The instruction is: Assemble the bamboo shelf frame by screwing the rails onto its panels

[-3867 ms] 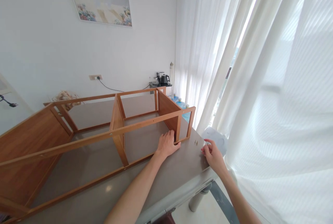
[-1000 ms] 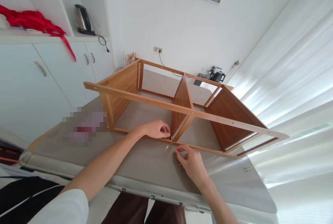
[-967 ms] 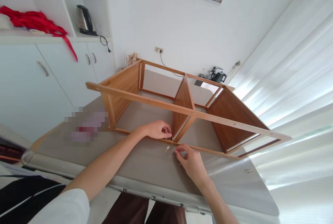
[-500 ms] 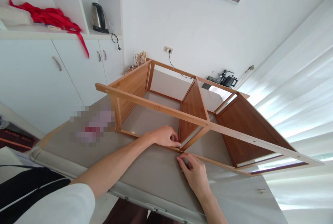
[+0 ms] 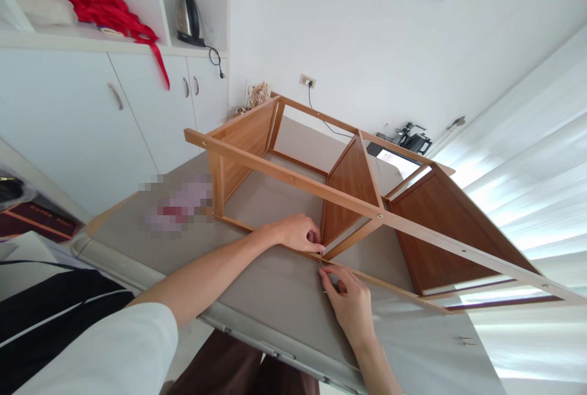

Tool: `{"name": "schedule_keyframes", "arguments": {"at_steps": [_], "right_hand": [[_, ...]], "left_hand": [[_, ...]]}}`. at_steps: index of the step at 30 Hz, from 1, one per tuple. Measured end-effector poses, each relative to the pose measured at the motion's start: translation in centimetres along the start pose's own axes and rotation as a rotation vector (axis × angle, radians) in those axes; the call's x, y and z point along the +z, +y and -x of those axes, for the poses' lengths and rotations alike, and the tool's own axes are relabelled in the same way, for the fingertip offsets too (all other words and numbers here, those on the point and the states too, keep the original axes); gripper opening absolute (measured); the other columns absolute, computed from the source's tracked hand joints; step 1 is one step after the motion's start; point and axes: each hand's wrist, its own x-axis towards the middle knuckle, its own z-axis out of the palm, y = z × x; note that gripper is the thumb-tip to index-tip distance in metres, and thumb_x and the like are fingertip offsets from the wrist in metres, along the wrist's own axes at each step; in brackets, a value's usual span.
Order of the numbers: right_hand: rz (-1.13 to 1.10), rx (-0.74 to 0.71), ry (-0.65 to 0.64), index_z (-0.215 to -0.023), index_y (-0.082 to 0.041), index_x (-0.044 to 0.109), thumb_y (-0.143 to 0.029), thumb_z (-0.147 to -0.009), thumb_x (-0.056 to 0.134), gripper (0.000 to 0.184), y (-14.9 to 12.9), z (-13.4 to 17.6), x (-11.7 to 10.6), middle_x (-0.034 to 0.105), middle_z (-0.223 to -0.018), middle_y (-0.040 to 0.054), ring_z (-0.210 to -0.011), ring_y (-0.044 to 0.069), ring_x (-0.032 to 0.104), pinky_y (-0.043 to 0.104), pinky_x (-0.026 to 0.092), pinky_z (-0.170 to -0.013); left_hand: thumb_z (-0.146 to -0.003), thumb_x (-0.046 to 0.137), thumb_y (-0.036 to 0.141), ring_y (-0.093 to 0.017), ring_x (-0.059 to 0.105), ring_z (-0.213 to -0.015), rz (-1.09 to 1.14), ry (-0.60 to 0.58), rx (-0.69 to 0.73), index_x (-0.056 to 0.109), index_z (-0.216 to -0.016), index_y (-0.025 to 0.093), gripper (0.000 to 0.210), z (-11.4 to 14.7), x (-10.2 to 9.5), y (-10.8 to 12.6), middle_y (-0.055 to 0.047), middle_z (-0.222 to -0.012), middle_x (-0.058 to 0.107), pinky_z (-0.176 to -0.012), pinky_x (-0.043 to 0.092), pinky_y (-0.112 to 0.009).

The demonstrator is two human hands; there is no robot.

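A wooden shelf frame (image 5: 284,177) lies on its side on the grey-topped table (image 5: 261,297). Inside it, my left hand (image 5: 298,235) is closed at the lower rail, fingertips where the middle shelf panel (image 5: 351,184) and its crossbar meet that rail; what they pinch is too small to make out. On the near side of the same joint, my right hand (image 5: 349,303) is closed in a pinch on a thin metal piece that looks like a hex key. One thin end of it points at the rail, and most of it is hidden by the fingers.
Several small screws (image 5: 468,341) lie at the table's right end. A blurred-out pinkish item (image 5: 178,205) lies at the left. White cabinets (image 5: 147,114) hold a kettle (image 5: 189,19) and red cloth (image 5: 110,16). Another black appliance (image 5: 415,138) stands behind the frame.
The whole view has shifted, so the frame and table appear farther right and slightly higher. Both hands stay at the same joint; my right hand's pinch has barely changed.
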Motion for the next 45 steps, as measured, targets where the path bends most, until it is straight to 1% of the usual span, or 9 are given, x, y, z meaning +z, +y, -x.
{"name": "schedule_keyframes", "arguments": {"at_steps": [9, 15, 18, 22, 24, 30, 35, 41, 45], "right_hand": [[0.035, 0.053, 0.018, -0.087, -0.024, 0.070, -0.038, -0.095, 0.056, 0.022, -0.2, -0.7, 0.7, 0.070, -0.081, 0.0000, -0.061, 0.013, 0.056, 0.024, 0.044, -0.062], [0.097, 0.049, 0.065, -0.082, -0.021, 0.068, -0.043, -0.095, 0.055, 0.029, -0.7, -0.9, 1.1, 0.068, -0.076, 0.0010, -0.059, 0.012, 0.057, 0.024, 0.042, -0.060], [0.085, 0.033, 0.049, -0.085, -0.021, 0.069, -0.042, -0.095, 0.055, 0.027, -0.9, -0.8, 0.9, 0.068, -0.078, 0.0021, -0.061, 0.013, 0.058, 0.024, 0.043, -0.060], [0.059, 0.026, 0.018, -0.091, -0.021, 0.069, -0.035, -0.096, 0.052, 0.022, -1.0, -0.5, 0.7, 0.070, -0.085, 0.0036, -0.064, 0.014, 0.060, 0.024, 0.045, -0.061], [0.063, 0.038, 0.021, -0.090, -0.022, 0.069, -0.033, -0.095, 0.052, 0.021, -1.0, -0.5, 0.7, 0.070, -0.085, 0.0033, -0.064, 0.014, 0.060, 0.024, 0.044, -0.060], [0.073, 0.082, 0.050, -0.087, -0.021, 0.067, -0.034, -0.094, 0.052, 0.021, -1.0, -0.5, 0.9, 0.069, -0.083, 0.0029, -0.066, 0.014, 0.061, 0.023, 0.043, -0.061], [0.090, 0.099, 0.091, -0.083, -0.020, 0.066, -0.041, -0.094, 0.055, 0.027, -1.0, -0.6, 1.0, 0.065, -0.071, 0.0009, -0.061, 0.012, 0.059, 0.022, 0.041, -0.060], [0.142, 0.104, 0.031, -0.081, -0.021, 0.066, -0.039, -0.096, 0.052, 0.028, -0.9, -0.4, 1.1, 0.061, -0.065, -0.0009, -0.055, 0.011, 0.054, 0.022, 0.036, -0.056], [0.150, 0.084, 0.004, -0.084, -0.021, 0.066, -0.036, -0.096, 0.050, 0.025, -1.0, -0.3, 0.9, 0.059, -0.061, -0.0021, -0.051, 0.010, 0.051, 0.021, 0.034, -0.054]], "left_hand": [[-0.083, 0.061, 0.051, -0.013, 0.064, -0.066, -0.043, 0.010, 0.022, 0.075, -0.082, 0.025, 0.029, 0.1, 0.1, 0.3, 0.000, -0.075, 0.074, -0.060, 0.040, -0.024], [-0.082, 0.062, 0.047, -0.013, 0.064, -0.066, -0.049, -0.002, 0.002, 0.073, -0.080, 0.024, 0.026, 0.2, -0.1, 0.6, 0.001, -0.075, 0.073, -0.058, 0.040, -0.024], [-0.081, 0.063, 0.041, -0.014, 0.065, -0.068, -0.017, -0.004, 0.000, 0.068, -0.088, 0.024, 0.020, 0.3, -0.4, 0.7, 0.001, -0.078, 0.073, -0.060, 0.041, -0.024], [-0.073, 0.069, 0.035, -0.015, 0.066, -0.073, 0.080, -0.071, -0.005, 0.053, -0.112, 0.023, 0.044, 0.7, -0.8, 1.0, 0.002, -0.086, 0.073, -0.062, 0.043, -0.024], [-0.068, 0.073, 0.036, -0.016, 0.066, -0.074, 0.081, -0.113, 0.008, 0.048, -0.116, 0.023, 0.056, 0.8, -0.9, 1.1, 0.002, -0.089, 0.072, -0.061, 0.043, -0.025], [-0.067, 0.072, 0.036, -0.019, 0.066, -0.077, -0.064, -0.069, 0.037, 0.046, -0.108, 0.025, 0.050, 1.0, -0.3, 1.4, 0.002, -0.091, 0.070, -0.063, 0.043, -0.028], [-0.065, 0.071, 0.037, -0.020, 0.065, -0.073, -0.110, -0.037, 0.062, 0.044, -0.098, 0.025, 0.044, 0.9, 0.1, 1.6, 0.002, -0.087, 0.069, -0.061, 0.042, -0.029], [-0.065, 0.071, 0.036, -0.019, 0.065, -0.072, -0.088, -0.033, 0.071, 0.044, -0.094, 0.025, 0.041, 0.7, 0.4, 1.6, 0.002, -0.086, 0.069, -0.060, 0.040, -0.028], [-0.064, 0.072, 0.036, -0.019, 0.065, -0.074, -0.061, -0.065, 0.054, 0.046, -0.100, 0.025, 0.046, 0.6, 0.4, 1.5, 0.002, -0.089, 0.070, -0.060, 0.041, -0.027]]}}
